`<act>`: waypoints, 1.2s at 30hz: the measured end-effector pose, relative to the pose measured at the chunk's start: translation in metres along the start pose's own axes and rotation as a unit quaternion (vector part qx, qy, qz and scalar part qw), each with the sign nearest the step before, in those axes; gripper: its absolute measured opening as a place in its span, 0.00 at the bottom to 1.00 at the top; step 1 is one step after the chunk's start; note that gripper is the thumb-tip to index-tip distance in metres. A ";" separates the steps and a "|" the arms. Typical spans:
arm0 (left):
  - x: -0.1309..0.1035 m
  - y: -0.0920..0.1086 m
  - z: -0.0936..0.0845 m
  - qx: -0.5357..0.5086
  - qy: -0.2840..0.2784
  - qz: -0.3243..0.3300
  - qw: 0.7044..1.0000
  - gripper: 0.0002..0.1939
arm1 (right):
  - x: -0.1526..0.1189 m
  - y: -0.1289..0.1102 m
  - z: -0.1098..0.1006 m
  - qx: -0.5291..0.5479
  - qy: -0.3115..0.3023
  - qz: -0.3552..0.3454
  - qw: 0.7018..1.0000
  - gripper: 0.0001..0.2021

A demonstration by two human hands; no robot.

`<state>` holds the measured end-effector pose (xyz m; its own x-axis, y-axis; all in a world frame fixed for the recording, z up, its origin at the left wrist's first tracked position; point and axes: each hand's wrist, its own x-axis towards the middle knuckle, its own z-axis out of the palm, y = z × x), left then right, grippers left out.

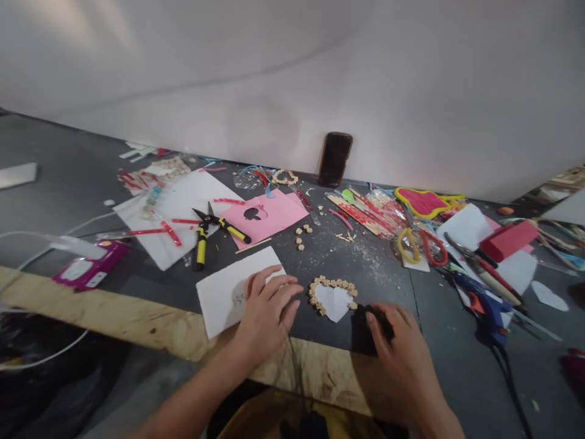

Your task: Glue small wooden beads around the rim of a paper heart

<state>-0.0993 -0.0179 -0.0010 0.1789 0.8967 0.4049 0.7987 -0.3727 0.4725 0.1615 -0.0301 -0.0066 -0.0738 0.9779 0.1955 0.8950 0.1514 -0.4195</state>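
Observation:
A white paper heart [335,303] lies on the dark table, edged along its top and sides by small tan beaded clusters [338,283]. The lower point of the heart has no clusters around it. To its left, my left hand [269,305] rests with fingers spread over the right part of a white sheet [219,305] that bears faint writing. My right hand [402,341] is just right of the heart, its fingers loosely bent and the thumb apart. Nothing shows in either hand. Several loose clusters [300,239] sit above the heart.
Yellow-black pliers [201,244] and pink paper [274,213] lie at the back left. A phone [335,160] leans on the wall. Scissors [432,247], red-handled pliers [489,274] and a blue glue gun [491,311] are at right. A purple power strip [94,265] stands left.

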 end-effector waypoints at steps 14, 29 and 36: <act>0.100 -0.024 0.024 0.192 -0.111 0.006 0.975 0.07 | -0.020 0.022 0.014 0.055 0.110 -0.086 0.989 0.10; 0.103 -0.032 0.037 0.189 -0.122 -0.019 0.974 0.07 | -0.022 0.020 0.015 0.078 0.086 -0.079 0.990 0.09; 0.090 -0.011 0.018 0.147 -0.128 -0.017 0.981 0.08 | -0.023 0.022 0.015 0.090 0.090 -0.070 0.989 0.08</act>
<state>-0.0815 0.0714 0.0167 0.2577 0.9521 0.1649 0.9309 -0.2904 0.2216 0.1762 -0.0473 -0.0338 -0.0968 0.9063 0.4113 0.7873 0.3226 -0.5255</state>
